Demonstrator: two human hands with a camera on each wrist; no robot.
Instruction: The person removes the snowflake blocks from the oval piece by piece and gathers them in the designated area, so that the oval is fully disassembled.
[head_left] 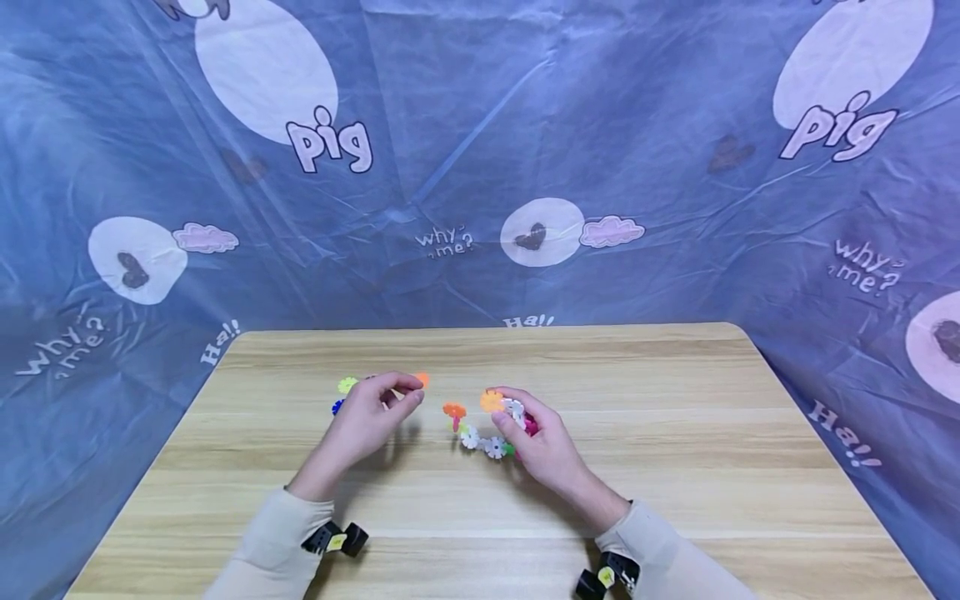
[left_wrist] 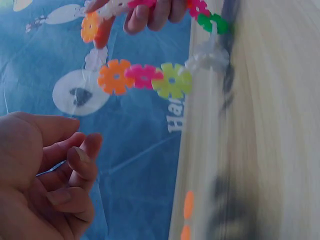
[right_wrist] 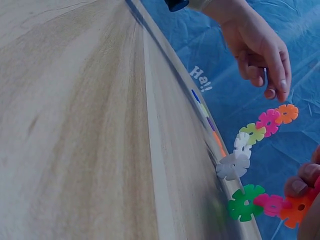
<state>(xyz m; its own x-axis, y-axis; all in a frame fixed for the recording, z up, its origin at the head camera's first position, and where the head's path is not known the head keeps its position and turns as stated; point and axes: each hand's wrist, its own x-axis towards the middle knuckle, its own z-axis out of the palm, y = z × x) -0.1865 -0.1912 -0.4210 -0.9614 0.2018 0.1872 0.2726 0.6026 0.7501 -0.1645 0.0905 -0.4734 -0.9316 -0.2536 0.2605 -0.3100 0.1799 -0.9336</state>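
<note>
My right hand [head_left: 553, 457] grips a curved chain of flower-shaped plastic discs [left_wrist: 172, 82], linked edge to edge in orange, pink, yellow-green, white and green. One chain end, an orange disc [head_left: 492, 402], shows by the right thumb and forefinger. The other end carries another orange disc [right_wrist: 287, 114] and reaches toward my left hand [head_left: 367, 423]. In the left wrist view the left hand's fingers are loosely bent, with nothing visible between them and apart from the chain. Part of the chain is hidden behind the right hand.
Loose discs lie on the wooden table [head_left: 450, 533] beyond the left hand: a yellow-green disc [head_left: 347, 385], a blue disc [head_left: 337, 407] and an orange disc [head_left: 423, 380]. The left hand partly covers this group. A blue printed cloth [head_left: 420, 150] hangs behind the table.
</note>
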